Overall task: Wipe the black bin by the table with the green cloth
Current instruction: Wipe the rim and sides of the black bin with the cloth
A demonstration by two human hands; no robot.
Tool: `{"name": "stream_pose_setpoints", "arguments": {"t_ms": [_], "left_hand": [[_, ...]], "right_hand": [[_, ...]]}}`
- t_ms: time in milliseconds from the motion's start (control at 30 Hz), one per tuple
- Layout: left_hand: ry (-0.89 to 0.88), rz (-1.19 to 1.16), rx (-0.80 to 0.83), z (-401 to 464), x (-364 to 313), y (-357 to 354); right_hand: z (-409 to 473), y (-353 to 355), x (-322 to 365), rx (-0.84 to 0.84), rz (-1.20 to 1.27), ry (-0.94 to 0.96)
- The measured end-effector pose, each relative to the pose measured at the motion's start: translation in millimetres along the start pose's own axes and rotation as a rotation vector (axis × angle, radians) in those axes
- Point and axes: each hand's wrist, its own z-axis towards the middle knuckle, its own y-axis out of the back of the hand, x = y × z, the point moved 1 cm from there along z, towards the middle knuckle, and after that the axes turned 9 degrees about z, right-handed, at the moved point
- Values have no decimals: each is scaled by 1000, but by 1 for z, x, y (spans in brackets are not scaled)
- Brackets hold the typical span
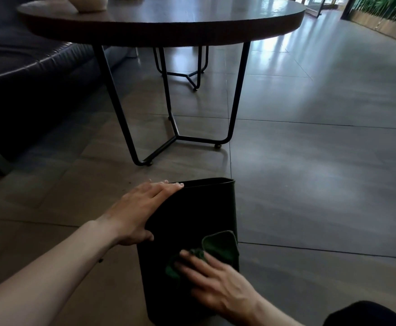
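Observation:
The black bin [192, 212] lies tipped on the tiled floor, its open mouth turned away from me toward the table. My left hand [140, 212] rests flat on the bin's left side near the rim, fingers spread along the edge. A crumpled green cloth [218, 249] lies on the bin's upturned side. My right hand [215, 283] presses down on the cloth's near part with the fingers flat. The bin's inside is hidden.
A round dark table [164, 22] on thin black metal legs [235, 107] stands just beyond the bin. A dark sofa [23, 74] fills the left. A pale bowl [88, 3] sits on the table. Open tiled floor [321, 161] stretches to the right.

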Motion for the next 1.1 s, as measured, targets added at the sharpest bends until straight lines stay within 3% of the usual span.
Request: {"name": "stream_pose_setpoints", "arguments": {"t_ms": [200, 267, 433, 567, 667, 767, 867, 967, 1100], "left_hand": [[-4, 20, -9, 3, 1, -1], [-4, 12, -10, 3, 1, -1], [-4, 16, 10, 5, 4, -3], [-7, 6, 6, 5, 5, -3], [-28, 17, -4, 2, 6, -4], [-73, 40, -11, -3, 7, -3], [-115, 44, -19, -11, 11, 1], [-141, 60, -36, -22, 18, 3], [-154, 59, -103, -37, 26, 3]], "right_hand": [[63, 51, -52, -304, 166, -622], [62, 45, -45, -286, 131, -582], [8, 9, -4, -99, 47, -213], [7, 25, -3, -100, -1, -223], [21, 58, -19, -226, 197, -436], [22, 103, -57, -493, 461, -798], [9, 143, -113, -685, 472, -1058], [-1, 158, -164, -536, 461, -1167], [4, 142, -181, -84, 528, -1031]]}}
